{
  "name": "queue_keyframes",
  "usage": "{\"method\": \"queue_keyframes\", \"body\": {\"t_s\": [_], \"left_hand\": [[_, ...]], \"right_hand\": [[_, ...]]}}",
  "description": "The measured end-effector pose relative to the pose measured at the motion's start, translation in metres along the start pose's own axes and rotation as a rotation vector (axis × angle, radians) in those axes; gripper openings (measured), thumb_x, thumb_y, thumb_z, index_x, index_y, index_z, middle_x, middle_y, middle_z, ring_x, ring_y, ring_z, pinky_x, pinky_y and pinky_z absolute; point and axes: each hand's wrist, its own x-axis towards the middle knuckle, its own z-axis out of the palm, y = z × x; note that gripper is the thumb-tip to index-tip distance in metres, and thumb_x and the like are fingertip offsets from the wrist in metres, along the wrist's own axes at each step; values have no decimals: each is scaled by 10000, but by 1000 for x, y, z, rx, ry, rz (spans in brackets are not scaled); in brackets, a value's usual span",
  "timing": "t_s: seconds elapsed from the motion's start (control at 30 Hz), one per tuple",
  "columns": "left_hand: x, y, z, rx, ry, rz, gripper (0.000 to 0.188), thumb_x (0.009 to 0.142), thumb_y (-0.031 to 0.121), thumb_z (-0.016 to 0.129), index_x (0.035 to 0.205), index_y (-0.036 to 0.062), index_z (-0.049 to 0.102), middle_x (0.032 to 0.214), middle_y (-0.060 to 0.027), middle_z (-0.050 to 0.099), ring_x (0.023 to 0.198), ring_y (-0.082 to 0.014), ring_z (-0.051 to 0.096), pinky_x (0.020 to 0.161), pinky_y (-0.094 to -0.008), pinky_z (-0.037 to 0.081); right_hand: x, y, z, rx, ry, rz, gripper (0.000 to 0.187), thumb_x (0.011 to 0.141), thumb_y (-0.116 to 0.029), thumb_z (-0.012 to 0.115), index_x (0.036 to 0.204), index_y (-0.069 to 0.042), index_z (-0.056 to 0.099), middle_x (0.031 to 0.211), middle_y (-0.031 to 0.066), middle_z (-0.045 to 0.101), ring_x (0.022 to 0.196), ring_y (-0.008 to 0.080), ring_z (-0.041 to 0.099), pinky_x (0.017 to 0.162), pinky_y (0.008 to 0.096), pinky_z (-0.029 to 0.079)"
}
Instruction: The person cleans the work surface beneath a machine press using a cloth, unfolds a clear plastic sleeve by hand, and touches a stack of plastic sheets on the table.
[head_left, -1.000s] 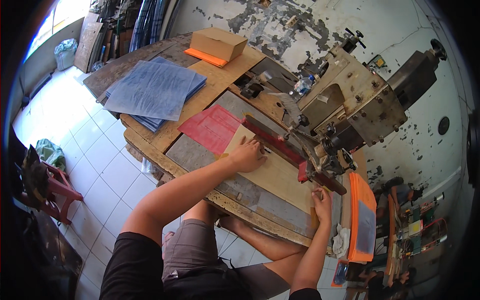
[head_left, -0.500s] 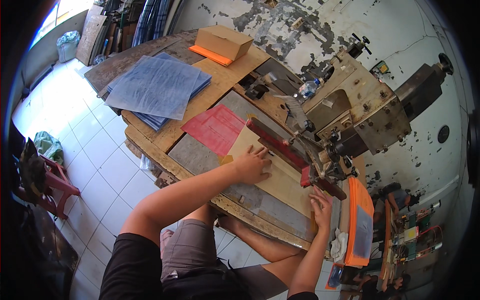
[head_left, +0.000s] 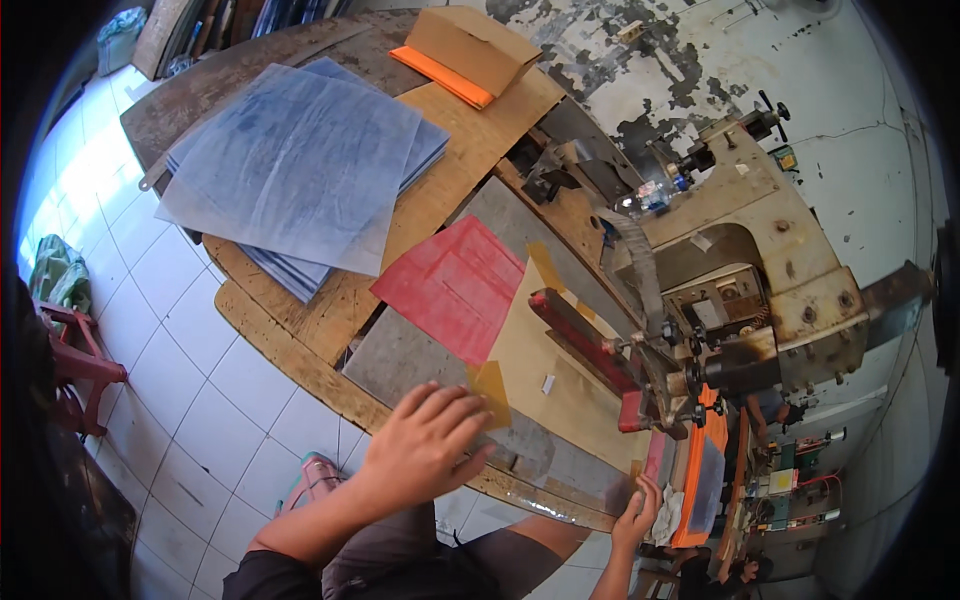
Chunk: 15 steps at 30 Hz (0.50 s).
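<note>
My left hand [head_left: 425, 440] is at the table's near edge, beside a yellow-brown tape piece [head_left: 490, 393] at the corner of a beige sheet [head_left: 535, 355]. Its fingers are stretched out, and nothing shows in them. Farther right, my right hand [head_left: 638, 508] rests at the near right edge by the end of the grey metal plate [head_left: 395, 350], fingers loosely extended and holding nothing visible. A red translucent sheet [head_left: 455, 280] lies left of the beige one. Over the beige sheet is the long red bar [head_left: 585, 345] of a press machine [head_left: 770, 250]. A small pale scrap [head_left: 548, 383] lies on the beige sheet.
A stack of clear bluish plastic sheets [head_left: 300, 160] covers the table's left side. Behind it, a cardboard box [head_left: 475, 45] stands on an orange stack [head_left: 440, 78]. More orange sheets [head_left: 700, 480] lie at right. A red stool [head_left: 85, 360] is on the tiled floor.
My left hand has lifted off the beige sheet and come back toward the near edge. My right hand has also shifted nearer, away from the bar. The view has moved closer to the table.
</note>
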Motion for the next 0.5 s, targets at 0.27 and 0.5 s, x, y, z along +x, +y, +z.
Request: {"method": "queue_keyframes", "body": {"t_s": [0.27, 0.5], "left_hand": [[4, 0, 3, -40, 6, -87, 250, 912, 317, 837, 1074, 137, 776, 1348, -15, 761, 1277, -227, 705, 1114, -454, 518], [5, -1, 1, -83, -18, -133, 223, 879, 304, 852, 1031, 163, 768, 1277, 24, 786, 1215, -211, 730, 1061, -435, 532]], "right_hand": [[-12, 21, 0, -135, 83, 3, 365, 1155, -218, 483, 1014, 52, 684, 1046, 186, 698, 1034, 360, 666, 967, 475, 498], [-9, 20, 1, -172, 77, 56, 392, 1135, -253, 483, 965, 41, 679, 996, 175, 691, 998, 363, 659, 938, 486, 496]]}}
